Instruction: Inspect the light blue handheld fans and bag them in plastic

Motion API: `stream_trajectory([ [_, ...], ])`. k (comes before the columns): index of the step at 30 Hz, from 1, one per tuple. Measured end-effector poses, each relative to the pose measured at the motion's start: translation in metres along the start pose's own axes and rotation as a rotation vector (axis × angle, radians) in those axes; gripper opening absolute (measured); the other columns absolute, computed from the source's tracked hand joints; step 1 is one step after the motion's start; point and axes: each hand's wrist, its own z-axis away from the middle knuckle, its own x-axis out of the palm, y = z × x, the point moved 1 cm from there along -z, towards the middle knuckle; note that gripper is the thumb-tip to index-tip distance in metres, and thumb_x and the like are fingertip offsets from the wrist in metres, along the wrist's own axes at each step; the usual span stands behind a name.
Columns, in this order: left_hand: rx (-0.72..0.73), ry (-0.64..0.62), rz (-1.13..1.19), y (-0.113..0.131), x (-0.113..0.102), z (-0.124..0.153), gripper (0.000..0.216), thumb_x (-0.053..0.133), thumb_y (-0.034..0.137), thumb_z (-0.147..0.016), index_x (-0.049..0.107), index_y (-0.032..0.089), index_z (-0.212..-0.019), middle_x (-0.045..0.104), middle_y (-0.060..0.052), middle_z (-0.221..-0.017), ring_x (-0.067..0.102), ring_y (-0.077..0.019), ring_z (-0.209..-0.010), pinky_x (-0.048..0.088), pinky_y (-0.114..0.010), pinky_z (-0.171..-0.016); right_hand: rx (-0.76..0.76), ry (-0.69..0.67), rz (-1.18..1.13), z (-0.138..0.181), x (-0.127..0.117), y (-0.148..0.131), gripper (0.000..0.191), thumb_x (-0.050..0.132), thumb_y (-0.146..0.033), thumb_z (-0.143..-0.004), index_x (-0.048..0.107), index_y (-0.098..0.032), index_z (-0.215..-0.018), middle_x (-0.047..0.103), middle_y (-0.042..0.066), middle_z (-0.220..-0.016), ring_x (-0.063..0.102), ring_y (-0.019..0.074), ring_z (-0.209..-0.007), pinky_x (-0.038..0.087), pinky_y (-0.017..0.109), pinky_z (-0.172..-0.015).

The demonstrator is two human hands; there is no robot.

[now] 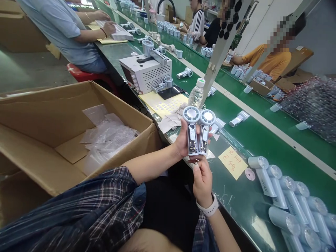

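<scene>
1. Right hand (202,179): nearest. Fingers bent together just below the handle ends; whether they pinch anything cannot be told.
2. Left hand (181,140): fingers clamped on two fan-like units side by side, a first unit (192,133) and a second unit (205,133), at the counter's edge, round heads pointing away from the person.
3. Handling, as judged: light, rigid, somewhat slippery; clear casings likely scratch. Grip around the handles, clear of the heads.
4. Counter (235,199): yellow note (233,162) near the hands; wrapped units (266,182) rowed rightward.
5. Farther: clear bottle (196,95), then white instrument box (151,75).
</scene>
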Motion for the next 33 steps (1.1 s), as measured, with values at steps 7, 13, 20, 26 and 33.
stream_trajectory([
  [7, 0.034, -0.041, -0.085, 0.009, 0.007, 0.007, 0.073, 0.082, 0.081, -0.05, 0.058, 0.014, -0.063, 0.075, -0.014, -0.112, 0.074, -0.0356, -0.106, 0.065, -0.04, -0.08, 0.123, 0.065, -0.082, -0.001, -0.003, 0.003, 0.036, 0.053, -0.041, -0.103, 0.06, -0.021, -0.074, 0.06, -0.001, -0.066, 0.057, 0.0144, -0.064, 0.044, 0.028, -0.066],
  [13, 0.09, -0.038, -0.17, 0.001, 0.003, 0.011, 0.077, 0.078, 0.087, -0.046, 0.062, 0.014, -0.063, 0.074, -0.015, -0.114, 0.071, -0.0376, -0.112, 0.063, -0.041, -0.084, 0.224, 0.115, -0.332, 0.007, 0.004, 0.009, 0.042, 0.055, -0.045, -0.104, 0.053, -0.021, -0.07, 0.05, -0.006, -0.053, 0.053, 0.0119, -0.051, 0.041, 0.026, -0.057],
  [20, 0.1, -0.058, -0.249, -0.012, 0.002, 0.012, 0.078, 0.077, 0.089, -0.044, 0.061, 0.015, -0.062, 0.074, -0.016, -0.112, 0.069, -0.0389, -0.115, 0.061, -0.043, -0.087, 0.259, 0.163, -0.367, 0.008, 0.007, 0.018, 0.039, 0.054, -0.045, -0.104, 0.053, -0.021, -0.073, 0.049, -0.007, -0.053, 0.05, 0.0115, -0.051, 0.041, 0.026, -0.056],
  [26, 0.24, 0.11, -0.206, 0.016, -0.003, 0.001, 0.073, 0.078, 0.086, -0.052, 0.059, 0.017, -0.067, 0.075, -0.01, -0.108, 0.07, -0.0355, -0.113, 0.061, -0.042, -0.087, -0.055, 0.109, 0.043, 0.002, -0.014, 0.004, 0.033, 0.047, -0.038, -0.104, 0.058, -0.021, -0.077, 0.062, 0.005, -0.097, 0.061, 0.0195, -0.091, 0.05, 0.035, -0.084],
  [33, 0.482, 0.268, -0.32, 0.091, -0.044, 0.03, 0.067, 0.077, 0.083, -0.06, 0.065, 0.018, -0.07, 0.076, -0.007, -0.104, 0.074, -0.0282, -0.097, 0.062, -0.037, -0.078, 0.044, 0.264, 0.573, -0.07, -0.077, 0.036, 0.031, 0.057, -0.036, -0.085, 0.06, -0.018, -0.11, 0.056, 0.018, -0.123, 0.053, 0.0353, -0.122, 0.042, 0.06, -0.107],
])
